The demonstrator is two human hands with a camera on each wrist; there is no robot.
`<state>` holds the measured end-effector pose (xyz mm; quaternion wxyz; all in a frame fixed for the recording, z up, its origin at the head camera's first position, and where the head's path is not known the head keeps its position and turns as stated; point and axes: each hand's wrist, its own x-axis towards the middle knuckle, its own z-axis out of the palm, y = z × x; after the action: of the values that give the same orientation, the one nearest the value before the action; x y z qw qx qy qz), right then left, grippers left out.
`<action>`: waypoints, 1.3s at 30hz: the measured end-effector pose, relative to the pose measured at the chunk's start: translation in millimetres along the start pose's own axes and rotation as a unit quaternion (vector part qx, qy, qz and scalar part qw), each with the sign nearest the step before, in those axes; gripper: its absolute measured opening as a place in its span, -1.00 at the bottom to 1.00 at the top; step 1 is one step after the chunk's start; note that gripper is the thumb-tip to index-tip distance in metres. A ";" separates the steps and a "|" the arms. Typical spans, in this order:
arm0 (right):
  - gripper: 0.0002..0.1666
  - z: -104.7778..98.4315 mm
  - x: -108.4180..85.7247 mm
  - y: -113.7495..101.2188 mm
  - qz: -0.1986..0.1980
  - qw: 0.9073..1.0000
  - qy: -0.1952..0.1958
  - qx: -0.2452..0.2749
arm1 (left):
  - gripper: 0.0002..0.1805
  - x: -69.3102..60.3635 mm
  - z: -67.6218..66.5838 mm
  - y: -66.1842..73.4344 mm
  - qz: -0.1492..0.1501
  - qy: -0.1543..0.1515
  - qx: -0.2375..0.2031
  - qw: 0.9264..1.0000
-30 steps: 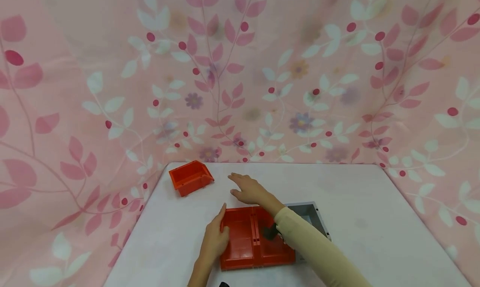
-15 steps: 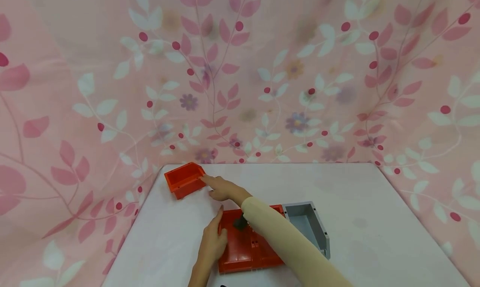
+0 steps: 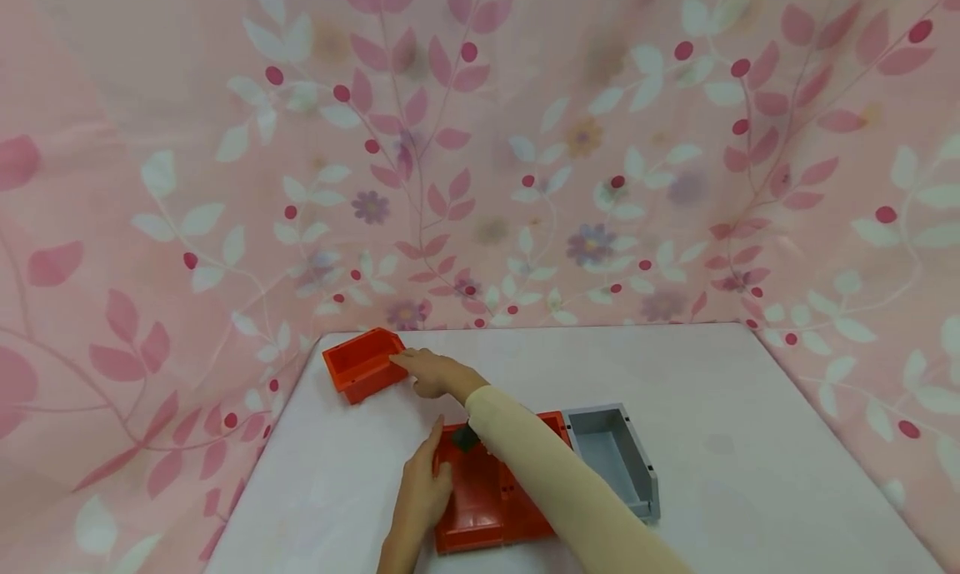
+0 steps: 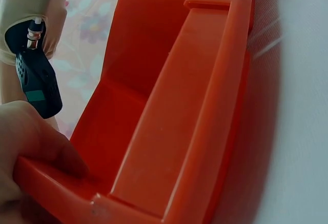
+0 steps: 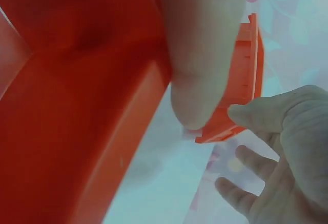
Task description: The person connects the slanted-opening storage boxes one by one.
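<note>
In the head view, two red plastic storage bins point(image 3: 480, 491) lie side by side, with a grey storage bin point(image 3: 611, 453) against their right side. My left hand point(image 3: 422, 491) grips the left wall of the nearer-left red bin. In the left wrist view its fingers point(image 4: 51, 147) bend over that wall. My right hand point(image 3: 438, 372) reaches across to a separate orange-red storage bin point(image 3: 367, 382) at the far left. Its fingertips overlap that bin's right edge, and other fingers point(image 5: 251, 162) stand spread apart in the right wrist view. Firm contact cannot be confirmed.
A white table point(image 3: 720, 441) carries all the bins. Pink floral cloth point(image 3: 525, 141) hangs behind and along its sides. My right forearm sleeve point(image 3: 555, 482) passes over the red bins. A dark device point(image 4: 38, 80) is strapped at the right wrist.
My right hand has moved left from above the red bins to the edge of the separate bin. My left hand keeps its hold. The view has shifted slightly.
</note>
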<state>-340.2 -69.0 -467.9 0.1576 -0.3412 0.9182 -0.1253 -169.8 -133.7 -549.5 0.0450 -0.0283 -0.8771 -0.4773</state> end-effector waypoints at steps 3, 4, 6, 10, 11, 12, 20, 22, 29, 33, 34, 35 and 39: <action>-0.16 1.1 1.1 -0.4 -0.007 1.000 0.003 -0.009 | -0.26 0.0 -1.9 1.5 0.000 0.003 -0.006 1.000; -0.15 2.4 1.2 -0.4 -0.007 1.000 -0.002 -0.003 | -0.26 -0.1 -2.0 2.0 0.000 0.002 -0.008 1.000; -0.12 5.9 2.0 -0.1 -0.010 1.000 -0.012 0.012 | -0.26 -0.4 -1.5 2.5 0.000 -0.001 -0.012 1.000; -0.14 13.2 6.2 0.4 -0.012 1.000 -0.006 -0.005 | -0.26 -1.9 0.2 2.1 0.000 0.001 -0.012 1.000; -0.17 14.1 7.4 0.0 -0.013 1.000 -0.001 -0.019 | -0.26 -2.1 0.4 1.9 0.001 0.004 -0.012 1.000; -0.22 15.1 8.1 -0.5 -0.013 0.999 0.004 -0.041 | -0.25 -2.2 0.5 1.7 0.003 0.007 -0.011 1.000; -0.51 27.7 6.4 -1.8 0.004 0.993 0.004 -0.114 | -0.25 -2.0 1.0 0.8 -0.006 0.005 -0.012 1.000; -0.54 30.8 5.7 -1.5 0.005 0.994 0.005 -0.111 | -0.24 -2.4 1.2 1.3 -0.012 0.003 -0.012 1.000; -0.46 37.2 5.7 -2.7 0.011 0.992 0.010 -0.126 | -0.23 -3.0 1.0 5.4 -0.017 0.000 -0.015 1.000; -0.56 36.8 7.7 -2.7 0.016 0.990 0.031 -0.135 | -0.24 -2.1 0.5 5.9 -0.016 0.001 -0.018 1.000; -0.59 36.7 8.1 -1.9 0.020 0.991 0.036 -0.127 | -0.24 -1.7 0.7 5.6 -0.017 0.001 -0.018 1.000; -0.64 36.7 8.1 -1.1 0.025 0.992 0.043 -0.118 | -0.24 -1.4 0.9 5.0 -0.017 0.001 -0.017 1.000; -0.83 38.5 9.7 3.6 0.028 0.992 0.088 -0.089 | -0.24 -1.2 1.3 2.5 -0.015 0.000 -0.016 1.000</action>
<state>-334.9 -77.5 -506.5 0.0485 -0.3159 0.9451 -0.0679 -168.4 -131.2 -548.2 0.0375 -0.0155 -0.8699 -0.4916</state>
